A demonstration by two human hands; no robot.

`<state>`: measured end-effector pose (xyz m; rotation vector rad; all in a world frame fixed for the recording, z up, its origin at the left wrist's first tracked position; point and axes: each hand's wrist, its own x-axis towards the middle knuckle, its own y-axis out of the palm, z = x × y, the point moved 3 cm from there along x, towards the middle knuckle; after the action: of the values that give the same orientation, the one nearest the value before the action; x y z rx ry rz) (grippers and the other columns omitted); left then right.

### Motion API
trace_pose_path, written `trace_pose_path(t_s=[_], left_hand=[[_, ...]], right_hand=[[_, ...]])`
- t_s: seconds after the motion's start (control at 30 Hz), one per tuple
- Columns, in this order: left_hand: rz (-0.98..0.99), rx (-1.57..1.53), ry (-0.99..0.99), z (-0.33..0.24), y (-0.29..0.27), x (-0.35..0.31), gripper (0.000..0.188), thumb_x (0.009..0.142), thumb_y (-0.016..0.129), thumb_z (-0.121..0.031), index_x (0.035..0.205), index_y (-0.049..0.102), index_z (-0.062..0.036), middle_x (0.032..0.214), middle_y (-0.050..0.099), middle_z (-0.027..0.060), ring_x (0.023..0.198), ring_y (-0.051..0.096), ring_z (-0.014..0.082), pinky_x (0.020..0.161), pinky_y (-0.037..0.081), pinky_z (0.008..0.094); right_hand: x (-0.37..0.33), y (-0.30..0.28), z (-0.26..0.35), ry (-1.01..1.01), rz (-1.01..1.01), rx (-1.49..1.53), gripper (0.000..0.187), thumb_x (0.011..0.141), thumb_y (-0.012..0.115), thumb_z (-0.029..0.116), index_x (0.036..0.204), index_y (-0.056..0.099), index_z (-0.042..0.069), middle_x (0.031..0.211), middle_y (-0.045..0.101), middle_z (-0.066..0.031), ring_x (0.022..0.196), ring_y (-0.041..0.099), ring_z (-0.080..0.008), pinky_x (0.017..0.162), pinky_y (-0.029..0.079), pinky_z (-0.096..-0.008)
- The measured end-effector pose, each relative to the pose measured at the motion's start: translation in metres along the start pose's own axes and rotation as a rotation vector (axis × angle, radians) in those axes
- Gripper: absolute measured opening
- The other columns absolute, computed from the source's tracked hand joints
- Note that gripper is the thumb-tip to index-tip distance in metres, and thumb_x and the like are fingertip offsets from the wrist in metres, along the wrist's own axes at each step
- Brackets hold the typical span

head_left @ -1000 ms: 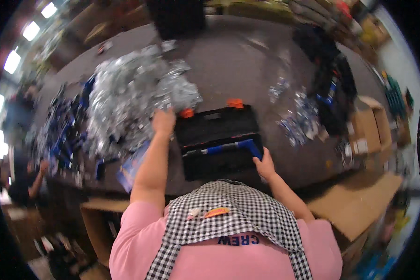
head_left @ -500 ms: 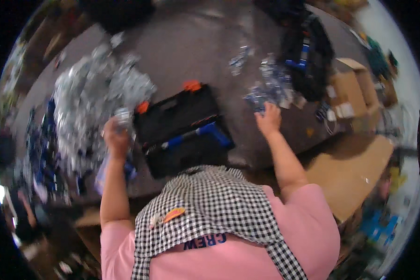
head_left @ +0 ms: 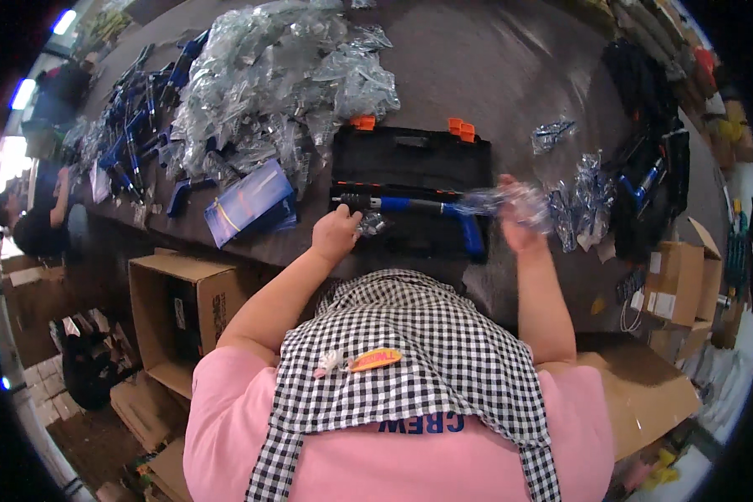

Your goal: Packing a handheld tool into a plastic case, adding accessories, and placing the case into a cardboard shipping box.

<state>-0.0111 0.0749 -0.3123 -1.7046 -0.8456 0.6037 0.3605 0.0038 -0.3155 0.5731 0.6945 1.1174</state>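
A black plastic case (head_left: 410, 163) with orange latches (head_left: 461, 128) lies open on the dark-covered table before me. Inside rests a blue and black pistol-grip tool (head_left: 397, 203), its handle toward the right. My left hand (head_left: 336, 234) is closed at the case's left edge, by the tool's front end. A small clear plastic bag of parts (head_left: 374, 223) is at its fingertips. Over the case's right side, my right hand (head_left: 523, 222) grips a clear plastic packet (head_left: 485, 201) with bluish contents, blurred by motion. The packet partly covers the tool's rear.
Left of the case are a heap of clear bags (head_left: 259, 84), several blue tools (head_left: 130, 146) and purple-blue booklets (head_left: 247, 205). On the right lie more packets (head_left: 592, 197) and black cases (head_left: 657, 159). Cardboard boxes stand at lower left (head_left: 159, 268) and right (head_left: 678, 284).
My left hand has come from the clear-bag heap to the case with a small bag. My right hand has left the packet pile and brought a packet over the case. The view has shifted.
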Motion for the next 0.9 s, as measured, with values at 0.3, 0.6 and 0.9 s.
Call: trace_pose_path(t_s=[0.3,0.6,0.9], left_hand=[[0.153,-0.03,-0.212,-0.011,0.001,-0.008,0.047,0.076,0.061,-0.012,0.121,0.053,-0.0041,0.102,0.054,0.0197,0.084,0.06,0.0357,0.074,0.051,0.0425],[0.052,-0.222,-0.278,-0.016,-0.044,-0.029,0.047,0.08,0.064,-0.023,0.122,0.053,-0.0054,0.11,0.056,0.0181,0.094,0.059,0.0371,0.079,0.049,0.0426],[-0.297,0.149,-0.475,0.13,-0.088,-0.028,0.057,0.071,0.074,-0.028,0.116,0.055,0.001,0.119,0.054,0.016,0.114,0.048,0.034,0.101,0.037,0.0412]], right_hand=[[0.016,0.07,-0.093,0.474,0.447,-0.32,0.017,0.07,0.073,-0.005,0.086,0.072,0.001,0.119,0.059,-0.0145,0.097,0.062,-0.0211,0.084,0.052,-0.0344],[0.031,0.068,-0.046,0.813,0.538,-0.395,0.06,0.058,0.064,0.008,0.117,0.061,-0.001,0.138,0.046,-0.0121,0.122,0.047,-0.0256,0.1,0.039,-0.0427],[-0.038,0.113,-0.061,-0.581,0.888,-1.828,0.045,0.064,0.069,0.002,0.108,0.063,0.006,0.101,0.059,-0.0069,0.095,0.055,-0.0264,0.08,0.05,-0.0343]])
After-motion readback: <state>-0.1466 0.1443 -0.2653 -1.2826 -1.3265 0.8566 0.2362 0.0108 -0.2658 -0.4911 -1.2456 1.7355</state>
